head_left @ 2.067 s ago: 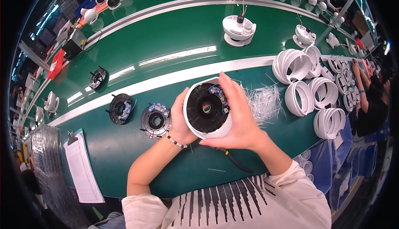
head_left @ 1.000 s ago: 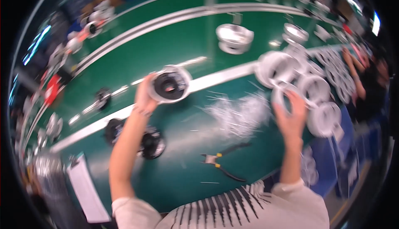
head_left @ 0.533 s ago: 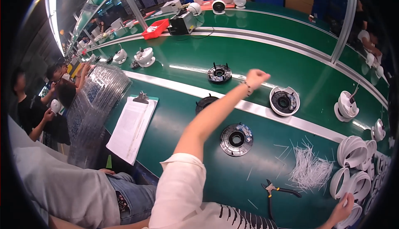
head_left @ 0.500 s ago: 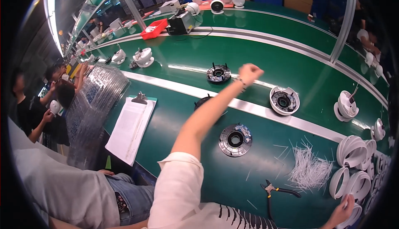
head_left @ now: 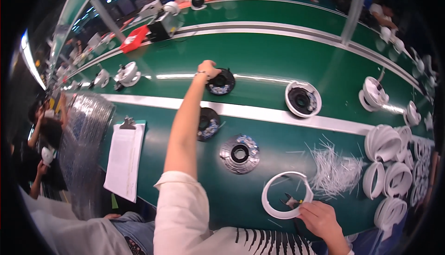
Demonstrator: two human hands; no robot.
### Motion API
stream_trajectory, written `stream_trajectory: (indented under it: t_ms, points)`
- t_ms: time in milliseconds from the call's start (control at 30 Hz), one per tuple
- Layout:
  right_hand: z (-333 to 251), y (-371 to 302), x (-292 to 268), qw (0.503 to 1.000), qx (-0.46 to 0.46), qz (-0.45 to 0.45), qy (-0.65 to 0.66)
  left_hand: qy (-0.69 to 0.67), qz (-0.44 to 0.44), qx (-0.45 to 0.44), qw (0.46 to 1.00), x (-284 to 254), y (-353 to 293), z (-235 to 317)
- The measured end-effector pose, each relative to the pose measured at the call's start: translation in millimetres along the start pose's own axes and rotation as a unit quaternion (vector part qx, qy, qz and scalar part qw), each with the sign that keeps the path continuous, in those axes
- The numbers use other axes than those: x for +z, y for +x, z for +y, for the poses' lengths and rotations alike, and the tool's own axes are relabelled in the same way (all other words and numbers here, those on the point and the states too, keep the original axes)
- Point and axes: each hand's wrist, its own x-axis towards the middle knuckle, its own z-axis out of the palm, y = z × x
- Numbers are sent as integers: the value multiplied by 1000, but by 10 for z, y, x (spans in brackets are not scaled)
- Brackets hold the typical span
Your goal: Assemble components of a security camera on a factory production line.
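A: What is the right hand (head_left: pixel 320 220) doing?

B: It is pinching a thin white plastic ring (head_left: pixel 265 197), thumb and fingers closing on its lower right edge. Through the opening, steel-headed pliers with yellow-and-black handles (head_left: pixel 291 201) are showing.

A: And the left hand (head_left: pixel 209 69)?

B: That one is reaching far across the green tabletop (head_left: pixel 245 199), curled fingers meeting the upper left edge of a round black plastic part with a blue circuit board (head_left: pixel 220 83). I cannot tell whether they are gripping it.

A: Where is that part sitting?

B: It is lying beyond the long pale band (head_left: pixel 259 112). Farther right, also beyond the band, a white plastic shell holding a round black insert (head_left: pixel 295 88) is resting.

A: And nearer the person?

B: A second black disc (head_left: pixel 211 126) is lying beside the left forearm, and a silver disc with a black centre (head_left: pixel 229 159) is lying to its right. Near the ring, a heap of thin white strips (head_left: pixel 334 170) is spreading; stacked white rings (head_left: pixel 381 139) are standing farther right.
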Motion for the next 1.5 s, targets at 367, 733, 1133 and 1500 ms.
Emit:
stream_trajectory:
  t_ms: [367,733,1133,1500]
  points:
    - [-202,302,120,978,171,-115,-26,-573,-109,53,810,-111,-1154,760]
    - [-198,323,134,976,193,-64,75,-742,-229,39,629,-296,-2131,1439]
    - [-165,272,-59,962,109,-250,21,-756,-273,-13,595,-301,-2386,1597]
    - [-345,212,299,943,313,-91,-64,-774,-227,20,591,-201,-2564,1694]
